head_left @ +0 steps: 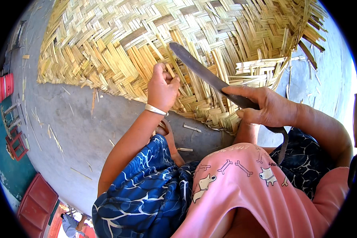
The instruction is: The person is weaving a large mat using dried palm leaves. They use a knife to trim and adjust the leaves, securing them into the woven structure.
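A large woven mat of flat pale-yellow strips, likely bamboo or cane, lies on the floor in front of me. Along its near side my left hand is closed, thumb and fingers pinching a strip at the weave. My right hand grips a long dark knife, its index finger stretched along the blade. The blade slants up and left over the mat, its rounded tip near the loose strips above my left hand. A curved dark end of the knife hangs below my right hand.
Cut strip scraps are scattered over the grey floor. Loose strip ends stick out at the mat's right edge. My bare foot is beside the mat's near edge. Far left are a red container, a red frame and a red seat; another person is at the lower left.
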The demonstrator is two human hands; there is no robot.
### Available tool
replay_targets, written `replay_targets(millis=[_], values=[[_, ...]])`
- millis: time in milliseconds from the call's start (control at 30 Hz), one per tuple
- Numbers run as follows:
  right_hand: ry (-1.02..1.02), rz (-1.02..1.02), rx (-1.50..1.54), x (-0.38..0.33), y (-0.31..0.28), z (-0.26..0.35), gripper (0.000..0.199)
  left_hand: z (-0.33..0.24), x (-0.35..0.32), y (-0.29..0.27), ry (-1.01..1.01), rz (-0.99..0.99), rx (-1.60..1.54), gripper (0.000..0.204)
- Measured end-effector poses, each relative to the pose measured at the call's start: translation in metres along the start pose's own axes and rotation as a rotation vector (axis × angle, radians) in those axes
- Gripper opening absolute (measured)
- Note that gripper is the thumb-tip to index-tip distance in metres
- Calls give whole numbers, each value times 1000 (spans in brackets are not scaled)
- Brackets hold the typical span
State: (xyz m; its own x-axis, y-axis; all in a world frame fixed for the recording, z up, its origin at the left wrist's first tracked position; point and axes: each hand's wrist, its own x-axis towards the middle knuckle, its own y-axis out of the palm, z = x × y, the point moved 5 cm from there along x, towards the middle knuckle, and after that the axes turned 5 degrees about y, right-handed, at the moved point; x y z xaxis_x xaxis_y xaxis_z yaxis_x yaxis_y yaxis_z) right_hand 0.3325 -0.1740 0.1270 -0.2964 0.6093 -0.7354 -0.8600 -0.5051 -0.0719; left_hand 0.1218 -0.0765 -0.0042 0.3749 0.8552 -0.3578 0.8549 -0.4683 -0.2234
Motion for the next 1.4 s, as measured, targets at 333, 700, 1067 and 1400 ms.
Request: replay_targets(millis=[333, 700, 1067, 1400], values=[[74, -10, 182, 0, -3, -2, 55, 7, 4, 3, -305, 225, -398, 10], [-13, 39, 61, -1, 2, -6, 57, 6, 8, -1, -343, 124, -308, 21], [75, 51, -208, 32, 13, -16, 57, 23, 5, 7, -267, -101, -335, 24], [82, -187, -438, 61, 39, -24, 57, 17, 10, -5, -349, -58, -537, 23]])
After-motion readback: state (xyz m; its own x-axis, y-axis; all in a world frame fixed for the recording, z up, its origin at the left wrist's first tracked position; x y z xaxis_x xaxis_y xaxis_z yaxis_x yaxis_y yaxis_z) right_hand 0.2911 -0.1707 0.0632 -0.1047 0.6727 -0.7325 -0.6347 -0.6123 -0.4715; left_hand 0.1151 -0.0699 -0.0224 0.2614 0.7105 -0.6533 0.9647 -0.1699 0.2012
